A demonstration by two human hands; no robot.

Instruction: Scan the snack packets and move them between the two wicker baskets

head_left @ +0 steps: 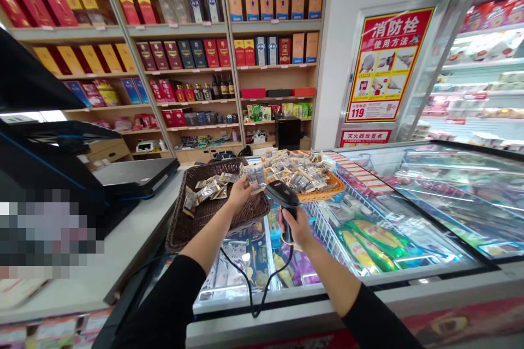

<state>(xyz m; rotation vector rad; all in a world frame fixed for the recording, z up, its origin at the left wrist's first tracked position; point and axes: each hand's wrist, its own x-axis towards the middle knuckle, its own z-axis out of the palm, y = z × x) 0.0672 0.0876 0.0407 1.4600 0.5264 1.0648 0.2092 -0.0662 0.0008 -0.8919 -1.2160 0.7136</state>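
Left hand point(240, 190) pinches one snack packet point(256, 175) up to the scanner point(282, 199) gripped in the right hand point(298, 226). Few packets sit in the brown basket point(192, 223), loads left in the orange one point(323, 192).

Black scanner point(282, 194); dark brown wicker basket point(186, 223); orange basket point(327, 192); silver-grey packets point(256, 175); red-yellow poster point(387, 62).

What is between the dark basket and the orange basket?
The head view shows the left hand holding a small packet up in the gap between the dark basket and the orange basket, just above the freezer's glass lid.
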